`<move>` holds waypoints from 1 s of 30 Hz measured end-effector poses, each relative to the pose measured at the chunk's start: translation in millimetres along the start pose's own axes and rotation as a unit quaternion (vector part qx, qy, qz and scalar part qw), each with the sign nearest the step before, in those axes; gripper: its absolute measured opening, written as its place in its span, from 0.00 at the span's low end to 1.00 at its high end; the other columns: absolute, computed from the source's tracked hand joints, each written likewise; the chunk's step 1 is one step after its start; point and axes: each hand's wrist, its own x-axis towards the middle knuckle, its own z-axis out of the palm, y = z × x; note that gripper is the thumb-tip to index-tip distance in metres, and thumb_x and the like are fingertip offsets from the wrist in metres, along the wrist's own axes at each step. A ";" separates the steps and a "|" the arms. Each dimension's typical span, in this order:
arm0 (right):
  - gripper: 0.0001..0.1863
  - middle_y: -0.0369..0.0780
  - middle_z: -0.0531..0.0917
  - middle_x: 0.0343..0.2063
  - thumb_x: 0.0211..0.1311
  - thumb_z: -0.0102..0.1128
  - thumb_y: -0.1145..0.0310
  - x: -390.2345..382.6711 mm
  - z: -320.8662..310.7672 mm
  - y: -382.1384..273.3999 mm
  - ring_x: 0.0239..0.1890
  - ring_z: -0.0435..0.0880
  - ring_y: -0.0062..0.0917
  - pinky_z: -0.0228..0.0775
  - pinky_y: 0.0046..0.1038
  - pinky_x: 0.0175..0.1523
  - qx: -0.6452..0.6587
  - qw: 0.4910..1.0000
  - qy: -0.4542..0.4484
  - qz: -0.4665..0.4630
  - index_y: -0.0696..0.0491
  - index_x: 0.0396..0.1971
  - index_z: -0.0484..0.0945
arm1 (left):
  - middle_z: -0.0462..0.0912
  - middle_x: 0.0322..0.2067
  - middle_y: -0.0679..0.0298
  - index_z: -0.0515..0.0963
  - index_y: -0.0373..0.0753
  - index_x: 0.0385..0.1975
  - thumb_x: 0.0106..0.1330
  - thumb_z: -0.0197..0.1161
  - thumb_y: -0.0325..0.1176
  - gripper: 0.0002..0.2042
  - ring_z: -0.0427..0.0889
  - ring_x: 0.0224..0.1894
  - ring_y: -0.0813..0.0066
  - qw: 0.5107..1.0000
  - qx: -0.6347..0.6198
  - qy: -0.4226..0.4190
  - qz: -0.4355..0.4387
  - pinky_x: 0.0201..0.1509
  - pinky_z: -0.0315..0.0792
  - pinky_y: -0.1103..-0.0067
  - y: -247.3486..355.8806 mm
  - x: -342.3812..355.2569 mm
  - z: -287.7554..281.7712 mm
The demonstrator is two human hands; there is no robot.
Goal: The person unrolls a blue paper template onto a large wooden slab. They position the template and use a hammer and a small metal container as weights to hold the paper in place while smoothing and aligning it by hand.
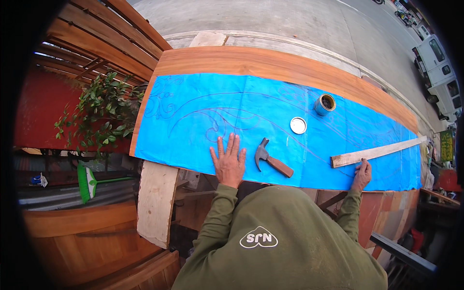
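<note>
A blue sheet (pixel 203 140) with curling line drawings lies over a long wooden board (pixel 232 60). My left hand (pixel 229 163) rests flat on the sheet near its front edge, fingers spread, holding nothing. To its right lies a claw hammer (pixel 278 165) with a dark head and brown handle. My right hand (pixel 361 175) is closed, its fingers curled beside the lower edge of a long wooden strip (pixel 374 152). Whatever its fingers may hold is hidden. Farther back stand an open can (pixel 324 104) with dark contents and its round pale lid (pixel 298 125).
A slatted wooden piece (pixel 106 34) and a leafy plant (pixel 104 111) are at the left, above a green broom (pixel 87 182). A pale plank (pixel 157 203) juts from under the board. Beyond lies a paved road (pixel 299 24) with a white vehicle (pixel 437 72).
</note>
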 end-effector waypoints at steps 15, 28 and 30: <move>0.20 0.31 0.80 0.25 0.84 0.63 0.53 -2.6 2.3 -5.1 0.25 0.70 0.10 0.61 0.19 0.29 0.011 1.000 0.007 0.018 0.57 0.49 0.88 | 0.62 0.84 0.74 0.68 0.53 0.82 0.84 0.54 0.54 0.30 0.54 0.86 0.47 0.999 0.022 -0.022 0.023 0.85 0.44 0.38 -2.0 2.8 -1.5; 0.17 0.31 0.82 0.26 0.83 0.65 0.55 -7.7 2.6 -13.1 0.25 0.71 0.10 0.61 0.19 0.29 0.052 0.998 0.004 0.020 0.55 0.45 0.87 | 0.63 0.83 0.64 0.65 0.49 0.83 0.87 0.47 0.55 0.30 0.54 0.86 0.44 0.998 -0.054 -0.010 -0.003 0.85 0.44 0.40 -5.9 3.0 -0.2; 0.16 0.31 0.81 0.26 0.83 0.65 0.55 -7.6 2.5 -14.3 0.25 0.71 0.10 0.62 0.19 0.28 0.034 0.999 0.003 0.021 0.54 0.44 0.87 | 0.62 0.83 0.63 0.65 0.49 0.83 0.88 0.47 0.55 0.30 0.54 0.86 0.44 0.998 -0.067 0.005 -0.014 0.85 0.44 0.40 -10.2 2.6 -0.2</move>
